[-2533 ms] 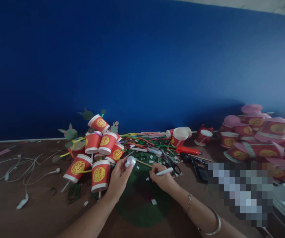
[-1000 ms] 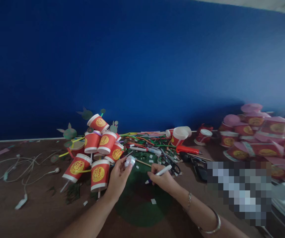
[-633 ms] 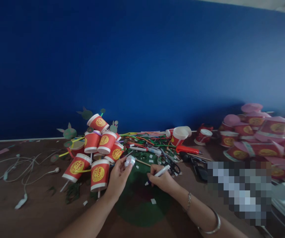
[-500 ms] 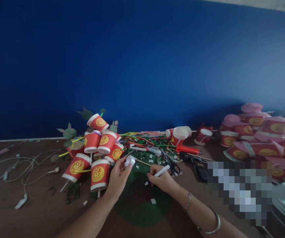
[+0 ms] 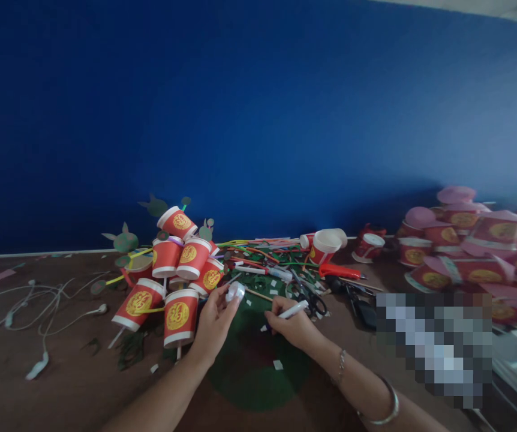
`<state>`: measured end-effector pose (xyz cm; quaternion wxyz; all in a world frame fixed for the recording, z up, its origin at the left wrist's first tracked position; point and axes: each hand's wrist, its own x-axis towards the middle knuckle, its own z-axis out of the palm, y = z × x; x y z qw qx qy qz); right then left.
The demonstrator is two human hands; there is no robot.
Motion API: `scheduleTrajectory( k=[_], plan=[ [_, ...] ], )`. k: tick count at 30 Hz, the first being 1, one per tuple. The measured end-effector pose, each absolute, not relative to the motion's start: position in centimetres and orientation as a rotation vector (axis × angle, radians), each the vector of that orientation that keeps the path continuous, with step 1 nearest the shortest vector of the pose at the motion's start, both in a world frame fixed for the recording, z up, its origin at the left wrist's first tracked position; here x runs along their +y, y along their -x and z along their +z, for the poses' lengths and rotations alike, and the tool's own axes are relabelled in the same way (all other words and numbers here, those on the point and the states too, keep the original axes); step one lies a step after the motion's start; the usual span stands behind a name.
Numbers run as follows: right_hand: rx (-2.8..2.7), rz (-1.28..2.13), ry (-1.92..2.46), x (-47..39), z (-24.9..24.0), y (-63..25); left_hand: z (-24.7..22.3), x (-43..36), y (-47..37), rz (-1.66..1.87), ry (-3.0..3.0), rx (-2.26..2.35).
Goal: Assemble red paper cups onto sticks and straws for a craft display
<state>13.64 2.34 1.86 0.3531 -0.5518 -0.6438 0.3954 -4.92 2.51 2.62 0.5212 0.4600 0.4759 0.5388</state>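
My left hand (image 5: 217,321) is closed around a small white roll of tape (image 5: 236,292), pinched between thumb and fingers. My right hand (image 5: 288,323) grips a white marker (image 5: 295,309), whose back end points up and right; its tip shows low by the fingertips. Both hands hover over a dark green round patch (image 5: 258,384), with a white paper scrap (image 5: 277,365) on it. A thin wooden stick (image 5: 259,295) lies between the hands. Left of my left hand, red paper cups (image 5: 181,318) with yellow emblems are stacked, some bearing green rabbit-head cutouts (image 5: 126,241).
Black scissors (image 5: 315,303), a second marker (image 5: 252,270) and coloured strips lie farther back. A white cup (image 5: 325,245) and a red-orange tool (image 5: 342,272) stand to the right. Pink-trimmed red cups (image 5: 465,270) pile up far right. White earphones (image 5: 40,365) sprawl at left.
My right hand has shifted very slightly left with the marker. My left hand and the tape roll look unmoved.
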Motion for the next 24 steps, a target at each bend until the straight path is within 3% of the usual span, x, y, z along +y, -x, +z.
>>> scheduleTrajectory(
  k=[24],
  plan=[
    [-1.626, 0.939, 1.474, 2.49, 1.95, -13.57, 2.48, 2.58, 4.9, 1.304, -1.064, 1.122]
  ],
)
